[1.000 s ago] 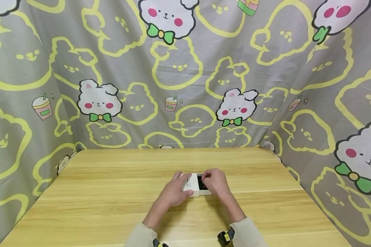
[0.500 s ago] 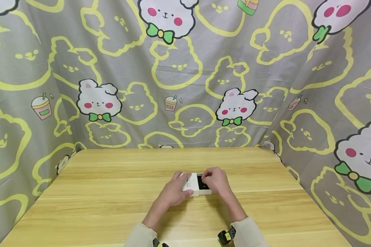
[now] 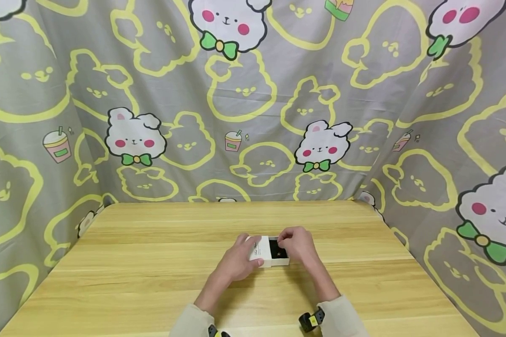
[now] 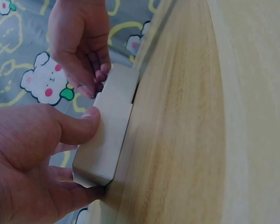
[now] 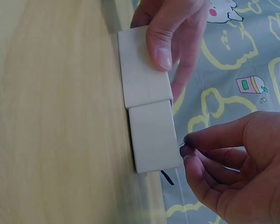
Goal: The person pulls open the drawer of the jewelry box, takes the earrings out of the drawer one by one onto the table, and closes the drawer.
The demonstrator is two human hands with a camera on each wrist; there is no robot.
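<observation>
A white sliding drawer box (image 3: 266,262) lies on the table, its inner tray (image 5: 154,137) pulled partly out to the right. Black lining (image 3: 275,248) shows inside the tray, with a tiny gold star-shaped piece (image 3: 279,254) on it. My left hand (image 3: 236,261) grips the box's sleeve (image 4: 107,140), thumb on the near side and fingers over the far side. Above the tray's right end, my right hand (image 3: 299,244) pinches a tiny dark thing (image 5: 185,140) between thumb and forefinger; its kind is too small to tell.
The box rests on a wide wooden table (image 3: 152,271). A grey curtain (image 3: 253,164) with yellow outlines and white rabbit heads hangs behind the table and on both sides. A short black strip (image 5: 167,177) sticks out at the tray's end.
My right hand has shifted slightly up and to the right over the tray, leaving more of the black lining and the gold star in sight. The left hand and box stay still.
</observation>
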